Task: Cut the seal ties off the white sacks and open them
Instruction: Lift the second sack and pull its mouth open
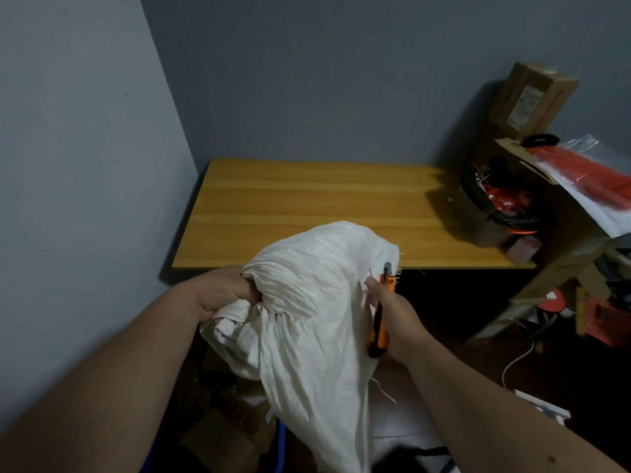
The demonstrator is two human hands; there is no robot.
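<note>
Forearms filled the lower corners of the frame, reaching up toward the centre, where a white sack [307,322] hung in the air in front of the wooden worktop [307,199] rather than resting on it. That worktop ran across the middle of the frame against grey walls, with cardboard boxes [532,100] and a bin lined with a black bag [502,203] crowded at the right edge, and a clear packet of red ties [594,179] lying on a box there. The sack's gathered neck pointed left, bunched tight inside the left hand [222,295], whose fingers curled round the cloth at centre left; from there its body draped down and to the right, toward the bottom of the frame. The right hand [396,319] sat just right of the sack, wrapped round an orange and black utility knife [380,315] whose long axis ran nearly upright, tip toward the top of the frame. A thin red seal tie [370,272] showed at the sack's right edge, just left of the knife tip and touching or nearly touching the thumb; whether it was cut already could not be told. The right hand was far nearer the tie than the left, so any cut would probably need only a short move leftward, with the blade kept clear of the thumb.
</note>
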